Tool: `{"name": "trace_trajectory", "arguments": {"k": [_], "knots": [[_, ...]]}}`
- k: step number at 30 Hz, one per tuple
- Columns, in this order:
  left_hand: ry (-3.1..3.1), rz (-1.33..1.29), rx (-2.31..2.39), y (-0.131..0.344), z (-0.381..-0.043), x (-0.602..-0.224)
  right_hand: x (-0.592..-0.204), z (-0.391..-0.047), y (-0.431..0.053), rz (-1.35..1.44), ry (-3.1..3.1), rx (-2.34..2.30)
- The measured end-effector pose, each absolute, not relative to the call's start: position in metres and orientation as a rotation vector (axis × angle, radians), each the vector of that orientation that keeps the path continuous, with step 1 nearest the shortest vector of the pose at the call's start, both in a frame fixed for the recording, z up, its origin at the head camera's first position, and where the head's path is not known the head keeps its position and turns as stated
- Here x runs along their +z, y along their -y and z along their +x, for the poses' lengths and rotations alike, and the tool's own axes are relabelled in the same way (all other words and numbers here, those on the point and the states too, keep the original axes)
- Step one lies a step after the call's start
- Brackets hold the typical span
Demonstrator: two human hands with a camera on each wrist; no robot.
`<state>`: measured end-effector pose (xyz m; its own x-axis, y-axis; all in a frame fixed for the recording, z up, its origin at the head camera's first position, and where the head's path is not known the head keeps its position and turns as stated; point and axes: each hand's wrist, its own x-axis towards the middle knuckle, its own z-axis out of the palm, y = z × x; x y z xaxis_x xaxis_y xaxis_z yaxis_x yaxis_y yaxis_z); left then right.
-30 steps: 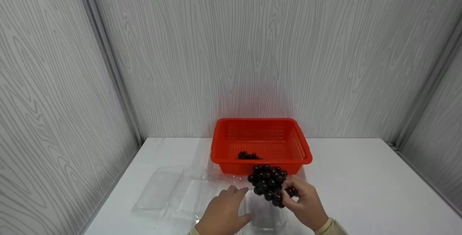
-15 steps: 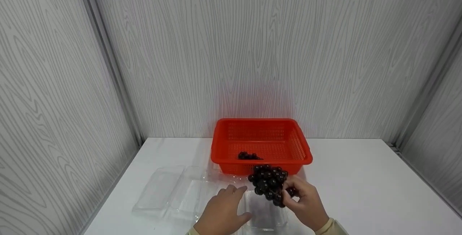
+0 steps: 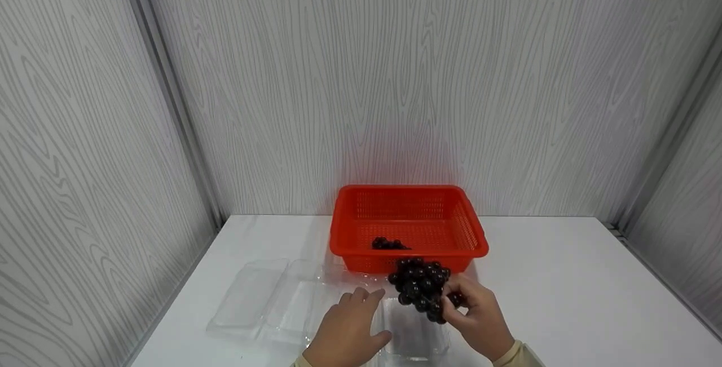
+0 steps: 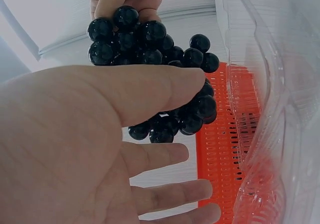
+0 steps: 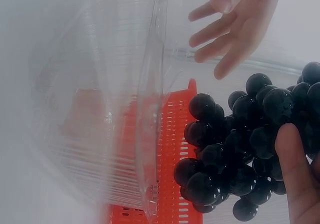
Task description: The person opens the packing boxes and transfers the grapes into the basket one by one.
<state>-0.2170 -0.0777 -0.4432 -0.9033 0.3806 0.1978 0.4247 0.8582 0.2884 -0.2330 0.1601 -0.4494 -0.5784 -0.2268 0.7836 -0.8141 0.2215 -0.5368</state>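
Observation:
My right hand (image 3: 478, 316) pinches a bunch of dark grapes (image 3: 418, 283) near its lower right side, in front of the red basket. The bunch is held up over a clear plastic container (image 3: 414, 336). To its left, my left hand (image 3: 347, 327) has its fingers spread and the thumb apart, holding nothing. In the left wrist view its fingers (image 4: 165, 159) are straight, and the grapes (image 4: 150, 33) show behind the thumb. The right wrist view has the grapes (image 5: 240, 149) large at right, with the right thumb (image 5: 295, 169) against them.
The red perforated basket (image 3: 409, 252) stands at the back of the white table (image 3: 553, 288), against the wall. A smaller dark bunch of grapes (image 3: 388, 243) lies inside it. More clear plastic containers (image 3: 248, 296) sit on the left of the table.
The grapes stay in nearly the same place in my right hand. My left hand has shifted very slightly to the left.

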Motion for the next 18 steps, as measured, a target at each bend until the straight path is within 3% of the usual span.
{"name": "trace_trajectory", "arguments": {"k": [9,18], "knots": [[2.849,-0.629,-0.511,0.08,-0.214,-0.441,-0.472,-0.25,-0.169,0.894,1.975,1.352],[2.843,-0.613,-0.53,0.081,-0.217,-0.439,-0.461,-0.242,-0.163,0.856,1.957,1.351]]}}
